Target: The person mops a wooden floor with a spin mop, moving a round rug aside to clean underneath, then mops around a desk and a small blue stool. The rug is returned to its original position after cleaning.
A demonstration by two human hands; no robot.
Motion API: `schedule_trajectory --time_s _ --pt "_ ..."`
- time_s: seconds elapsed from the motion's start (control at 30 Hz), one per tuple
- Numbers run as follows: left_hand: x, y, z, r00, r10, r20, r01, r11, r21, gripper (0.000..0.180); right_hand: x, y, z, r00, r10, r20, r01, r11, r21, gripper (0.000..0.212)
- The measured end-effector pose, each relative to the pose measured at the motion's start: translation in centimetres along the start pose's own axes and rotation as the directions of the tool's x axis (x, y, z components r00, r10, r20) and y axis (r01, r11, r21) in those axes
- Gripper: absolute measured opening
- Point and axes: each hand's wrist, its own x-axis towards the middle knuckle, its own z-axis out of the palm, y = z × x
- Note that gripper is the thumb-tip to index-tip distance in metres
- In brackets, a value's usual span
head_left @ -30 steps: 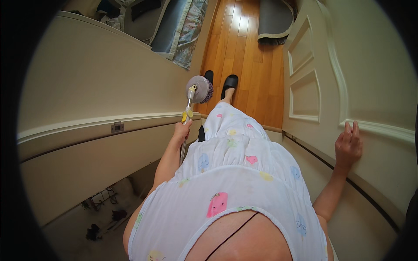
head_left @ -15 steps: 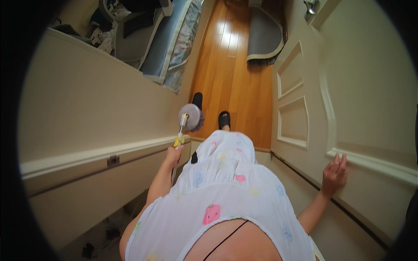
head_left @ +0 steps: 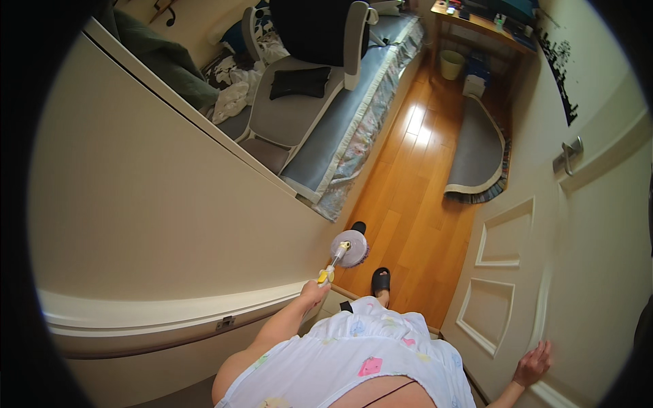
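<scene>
My left hand (head_left: 315, 292) is closed round the handle of a round spin mop (head_left: 349, 249). The mop has a pale disc head with purple fringe and a yellow-and-white joint just above my fist. Its head hangs beside my dark slippers (head_left: 382, 283), close to the doorway's left wall. On the right, my right hand (head_left: 532, 365) rests against the white panelled door (head_left: 598, 279), fingers stretched out and nothing visible in them.
Wooden floor (head_left: 408, 197) runs ahead between a bed (head_left: 326, 149) and the wall. A grey chair (head_left: 292, 109) sits on the bed. Farther off are a folded grey mat (head_left: 476, 153), a bin (head_left: 451, 64) and a desk (head_left: 490, 28). The door handle (head_left: 570, 156) juts out at right.
The view has tilted upward, bringing the bed, chair, desk and bin further into sight. My left hand keeps its grip on the mop; my right hand remains at the door.
</scene>
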Motion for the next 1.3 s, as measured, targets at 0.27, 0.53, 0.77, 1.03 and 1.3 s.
schedule_trajectory --time_s 0.27,0.53,0.77,1.03,1.3 --pt "-0.1 1.1 -1.3 0.998 0.034 -0.052 -0.031 0.998 0.056 0.048 -0.1 -0.1 2.5 0.981 0.089 0.171 -0.068 0.990 -0.124 0.036" --pt "-0.3 -0.2 -0.6 0.995 0.037 -0.098 -0.034 0.999 0.029 0.048 -0.1 0.6 3.2 0.997 0.037 0.064 -0.028 0.990 -0.138 0.038" --pt "-1.9 1.1 -2.3 0.997 0.028 -0.072 -0.029 0.999 -0.023 0.045 0.6 0.4 2.4 0.997 0.051 0.060 -0.044 0.992 -0.120 0.035" --pt "-1.2 0.0 -2.5 0.990 0.081 -0.117 -0.095 0.988 -0.123 0.045 0.9 0.4 2.1 1.000 0.014 -0.016 -0.015 0.995 -0.101 0.035" --pt "-1.3 0.1 -2.1 0.988 0.081 -0.135 -0.105 0.978 -0.182 0.037 -0.1 0.7 2.9 1.000 0.010 -0.021 -0.012 0.996 -0.084 0.036"
